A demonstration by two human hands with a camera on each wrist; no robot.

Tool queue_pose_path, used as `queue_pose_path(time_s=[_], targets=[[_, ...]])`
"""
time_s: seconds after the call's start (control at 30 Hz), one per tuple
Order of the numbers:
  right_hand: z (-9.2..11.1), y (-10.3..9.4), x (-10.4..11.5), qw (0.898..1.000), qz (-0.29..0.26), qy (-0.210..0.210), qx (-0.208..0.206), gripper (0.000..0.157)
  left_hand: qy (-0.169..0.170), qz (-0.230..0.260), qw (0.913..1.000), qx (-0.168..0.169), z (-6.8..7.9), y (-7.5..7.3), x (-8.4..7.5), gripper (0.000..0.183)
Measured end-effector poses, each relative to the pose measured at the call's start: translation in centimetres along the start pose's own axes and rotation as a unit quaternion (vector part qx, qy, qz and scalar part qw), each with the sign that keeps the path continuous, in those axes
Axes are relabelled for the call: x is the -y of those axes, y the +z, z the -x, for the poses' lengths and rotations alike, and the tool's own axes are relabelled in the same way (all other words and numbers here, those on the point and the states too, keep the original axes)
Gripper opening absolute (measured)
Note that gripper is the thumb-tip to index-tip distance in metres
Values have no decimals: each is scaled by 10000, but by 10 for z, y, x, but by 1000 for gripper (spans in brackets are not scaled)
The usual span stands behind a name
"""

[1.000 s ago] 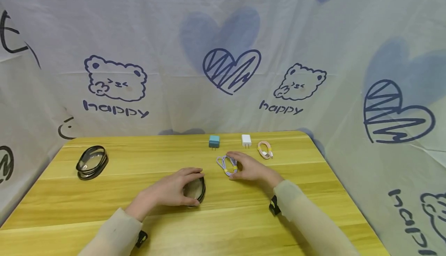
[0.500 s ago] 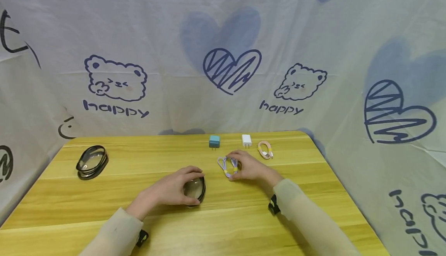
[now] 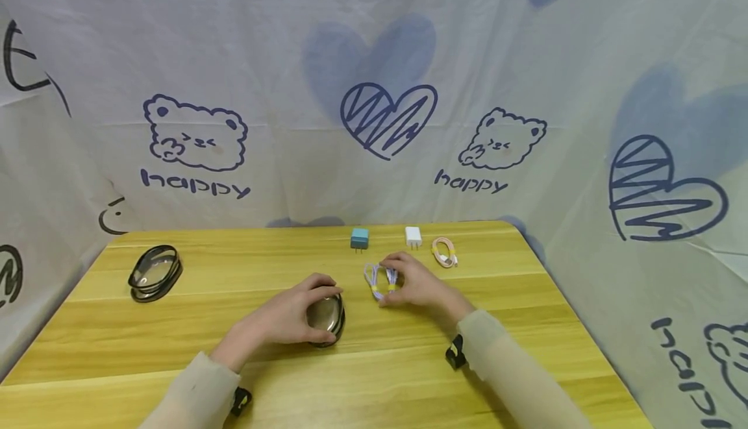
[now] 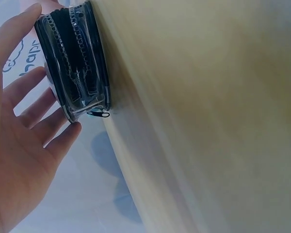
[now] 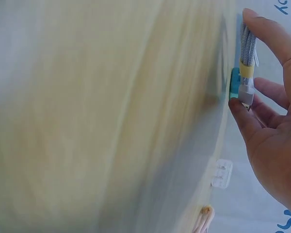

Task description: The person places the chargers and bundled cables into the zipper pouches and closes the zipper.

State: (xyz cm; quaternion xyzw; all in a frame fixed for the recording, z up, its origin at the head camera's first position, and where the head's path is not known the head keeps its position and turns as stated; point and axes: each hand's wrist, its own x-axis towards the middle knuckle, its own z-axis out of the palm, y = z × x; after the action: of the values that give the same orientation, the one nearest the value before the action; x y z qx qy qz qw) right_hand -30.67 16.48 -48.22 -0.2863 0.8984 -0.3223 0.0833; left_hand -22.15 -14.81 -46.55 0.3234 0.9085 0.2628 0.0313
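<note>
A small clear zip case [image 4: 77, 60] with black rims and a zip pull is gripped by my left hand [image 3: 292, 312], thumb on one end and fingertips on the other. In the head view its clear face [image 3: 324, 314] shows between thumb and fingers. To the right of it, my right hand [image 3: 417, 283] pinches a coiled lilac charging cable [image 3: 374, 280] bound with yellow ties. The right wrist view shows the cable's braided strands [image 5: 247, 41] and pale plug [image 5: 246, 92] between thumb and fingertips, apparently off the table. The palm side of the coil is partly hidden.
Another clear case [image 3: 154, 273] with black rims lies at the left on the wooden table [image 3: 234, 260]. Along the back stand a teal charger plug [image 3: 359, 238] and a white charger plug [image 3: 413, 236], with a pink coiled cable [image 3: 445, 252] beside them. A printed curtain [image 3: 280, 91] hangs behind.
My right hand has shifted slightly left and nearer with the lilac cable, whose coil has turned. The case under my left hand has tipped a little; that hand has barely moved.
</note>
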Motion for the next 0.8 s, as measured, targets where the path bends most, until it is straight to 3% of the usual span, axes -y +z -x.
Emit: queue_pose_path(time_s=[0.2,0.47,0.8], targets=[[3,6,12,9992,-318,-72,-219,87,104,-28,9997,-197,0,2,4,86],[5,16,25,9982,-436,-41,-421,88,-20,140,9993,-342,1,1,4,86],[9,23,46,9982,-388,-374,-270,89,-252,568,9969,-489,2,-3,3,85]])
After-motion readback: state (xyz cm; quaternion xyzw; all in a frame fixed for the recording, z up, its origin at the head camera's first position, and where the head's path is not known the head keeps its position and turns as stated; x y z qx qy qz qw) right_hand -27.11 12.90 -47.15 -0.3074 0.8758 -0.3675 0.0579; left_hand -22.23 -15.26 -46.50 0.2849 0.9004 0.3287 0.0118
